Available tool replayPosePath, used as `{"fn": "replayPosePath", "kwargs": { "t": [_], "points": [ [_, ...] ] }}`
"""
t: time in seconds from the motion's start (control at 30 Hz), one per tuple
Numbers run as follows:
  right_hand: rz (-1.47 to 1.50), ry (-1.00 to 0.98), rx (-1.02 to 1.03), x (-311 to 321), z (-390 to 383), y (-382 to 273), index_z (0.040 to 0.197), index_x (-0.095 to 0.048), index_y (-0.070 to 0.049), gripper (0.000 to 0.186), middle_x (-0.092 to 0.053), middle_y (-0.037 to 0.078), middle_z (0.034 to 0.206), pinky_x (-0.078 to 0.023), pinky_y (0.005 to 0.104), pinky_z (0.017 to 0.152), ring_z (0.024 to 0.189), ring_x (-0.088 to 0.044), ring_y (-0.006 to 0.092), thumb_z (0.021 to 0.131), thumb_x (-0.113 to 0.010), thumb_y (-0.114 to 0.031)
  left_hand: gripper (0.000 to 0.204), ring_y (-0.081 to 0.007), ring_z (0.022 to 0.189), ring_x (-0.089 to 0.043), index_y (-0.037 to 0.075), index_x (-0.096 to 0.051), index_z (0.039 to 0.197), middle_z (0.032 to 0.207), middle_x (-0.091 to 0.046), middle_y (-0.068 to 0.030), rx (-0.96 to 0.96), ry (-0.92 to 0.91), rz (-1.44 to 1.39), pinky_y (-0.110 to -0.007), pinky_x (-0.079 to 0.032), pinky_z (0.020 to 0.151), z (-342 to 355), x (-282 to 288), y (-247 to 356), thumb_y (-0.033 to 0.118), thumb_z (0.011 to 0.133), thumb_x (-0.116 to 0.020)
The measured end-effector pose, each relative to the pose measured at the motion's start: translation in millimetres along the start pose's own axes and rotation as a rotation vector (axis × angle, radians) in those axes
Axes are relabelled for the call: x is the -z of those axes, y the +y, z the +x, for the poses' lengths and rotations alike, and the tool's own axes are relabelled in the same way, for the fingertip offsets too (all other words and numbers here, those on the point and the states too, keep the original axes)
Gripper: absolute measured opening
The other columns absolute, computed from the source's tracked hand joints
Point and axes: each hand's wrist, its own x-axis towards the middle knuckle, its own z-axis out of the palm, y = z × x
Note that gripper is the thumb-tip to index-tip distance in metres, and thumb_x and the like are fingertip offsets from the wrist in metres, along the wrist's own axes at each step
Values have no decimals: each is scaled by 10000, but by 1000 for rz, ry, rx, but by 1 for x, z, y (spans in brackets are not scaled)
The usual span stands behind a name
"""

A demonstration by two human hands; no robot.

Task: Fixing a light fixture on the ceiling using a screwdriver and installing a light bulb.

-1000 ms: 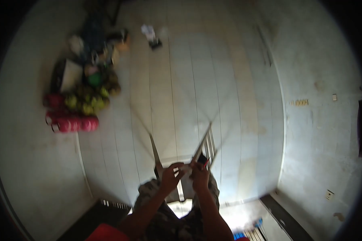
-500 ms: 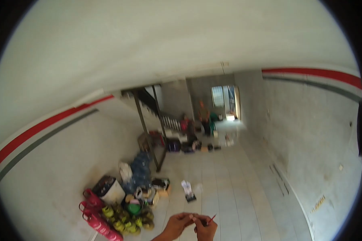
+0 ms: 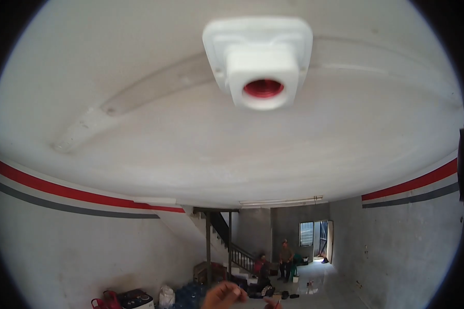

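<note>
A white lamp holder (image 3: pixel 263 56) with a square base and a red-lined round socket is fixed to the ceiling, high in the view and somewhat blurred. Far below it, at the lower edge, my left hand (image 3: pixel 223 295) is closed in a pinch; whatever lies between its fingertips is too small to make out. To its right, my right hand (image 3: pixel 272 304) shows only its upper part, the rest being cut off by the frame. A sliver of a thin, stick-like tool stands up from that hand. The two hands are apart.
Pale ceiling (image 3: pixel 191 154) spans most of the view. Red bags (image 3: pixel 105 299), a washing machine (image 3: pixel 135 298), a white sack (image 3: pixel 166 297) and blue bottles (image 3: pixel 189 294) line the left wall. Posts and a staircase (image 3: pixel 239 257) stand behind. Two people (image 3: pixel 286 260) are near the far doorway.
My view has tilted up, bringing the lamp holder into sight and pushing the hands to the lower edge. My hands, together before with a red thin tool in the right, are now apart.
</note>
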Motion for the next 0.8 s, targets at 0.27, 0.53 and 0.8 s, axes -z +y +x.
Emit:
{"fn": "replayPosePath", "kwargs": {
  "t": [0.27,0.53,0.8],
  "points": [
    [234,104,151,33,92,-90,1213,-431,0,350,-471,64,906,-405,278,725,807,-454,161,972,-435,-254,162,-177,878,-630,-37,-600,1052,945,-654,-136,-565,-264,-96,-344,-526,839,49,-53,180,48,919,-562],
    [-57,378,577,49,143,-211,1013,-620,43,224,-645,135,804,-483,270,554,608,-603,203,803,-679,-6,167,-187,833,-633,26,-608,988,929,-640,-110,-440,-450,-337,-328,-543,809,70,-154,241,178,940,-561],
    [-89,446,890,55,172,-217,1020,-576,60,180,-620,136,826,-467,225,558,671,-597,128,847,-601,23,219,-159,893,-636,21,-610,1024,967,-643,-87,-368,-704,-556,-317,-550,847,78,-159,246,218,944,-557]
  ]
}}
